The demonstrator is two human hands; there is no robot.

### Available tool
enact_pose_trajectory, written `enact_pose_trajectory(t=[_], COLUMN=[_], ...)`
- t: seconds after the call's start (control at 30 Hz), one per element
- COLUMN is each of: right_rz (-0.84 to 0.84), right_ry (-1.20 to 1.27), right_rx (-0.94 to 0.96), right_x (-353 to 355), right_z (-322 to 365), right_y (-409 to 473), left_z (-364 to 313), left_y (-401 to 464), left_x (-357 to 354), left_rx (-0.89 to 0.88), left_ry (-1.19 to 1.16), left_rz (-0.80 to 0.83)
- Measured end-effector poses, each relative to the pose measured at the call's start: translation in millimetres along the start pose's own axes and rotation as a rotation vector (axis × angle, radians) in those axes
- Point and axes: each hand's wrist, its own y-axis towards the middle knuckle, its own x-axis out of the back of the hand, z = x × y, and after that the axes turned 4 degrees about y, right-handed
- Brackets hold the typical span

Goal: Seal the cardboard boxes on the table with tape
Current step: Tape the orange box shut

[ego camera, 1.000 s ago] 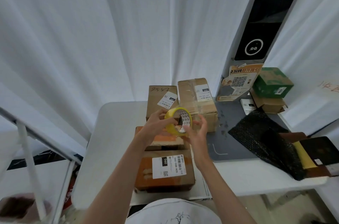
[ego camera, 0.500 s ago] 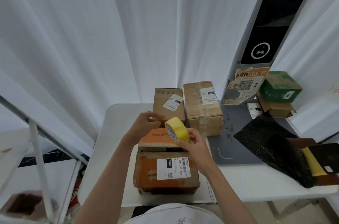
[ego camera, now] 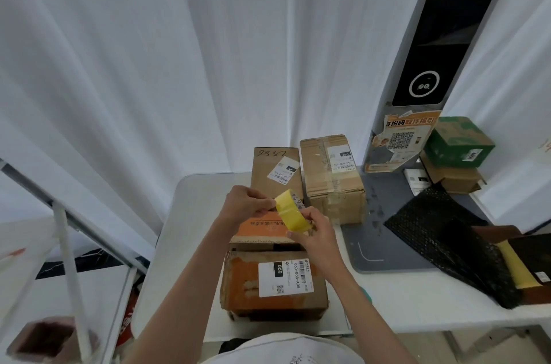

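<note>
Tape roll [ego camera: 291,212] between both hands, loose end indiscernible

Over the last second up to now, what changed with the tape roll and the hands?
The yellow tape roll turned from hole-toward-camera to band-toward-camera. The right hand went from hovering open beside it to gripping its lower edge; the left hand still holds the roll, its fingers now pinching the near rim. The orange boxes and brown boxes stayed put.

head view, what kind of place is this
Probably a parcel pickup or packing station: labelled cardboard boxes crowd a white table, a tall black kiosk carries a QR-code poster, and both hands hold a yellow tape roll.
</note>
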Motion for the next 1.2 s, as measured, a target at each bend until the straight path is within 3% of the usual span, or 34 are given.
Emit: enact_pose_trajectory(t=[0.13,0.27,0.37,0.6,0.8,1.0,1.2], right_rz=[0.016,0.061,0.002,-0.045,0.004,0.172,0.156], right_ry=[-0.091,-0.077,-0.008,-0.194,0.179,0.324,0.289], right_rx=[0.023,0.026,-0.045,-0.138,-0.241,-0.3,-0.323], right_x=[2,-2,-5,-11,-7,-5,-9], right_z=[5,13,13,13,13,8,7], right_y=[1,-1,0,1,-4,-10,-10], left_z=[-9,-21,-28,-35,-52,-51,-49], left_y=[0,2,2,-4,-2,7,5], left_x=[-4,-6,-8,-22,-13,-5,-13], left_rx=[0.004,-0.073,-0.156,-0.248,-0.283,-0.279,-0.336], left_ry=[0.034,0.158,0.226,0.314,0.291,0.313,0.393], left_rz=[0.036,-0.068,-0.115,-0.11,-0.093,-0.105,-0.114])
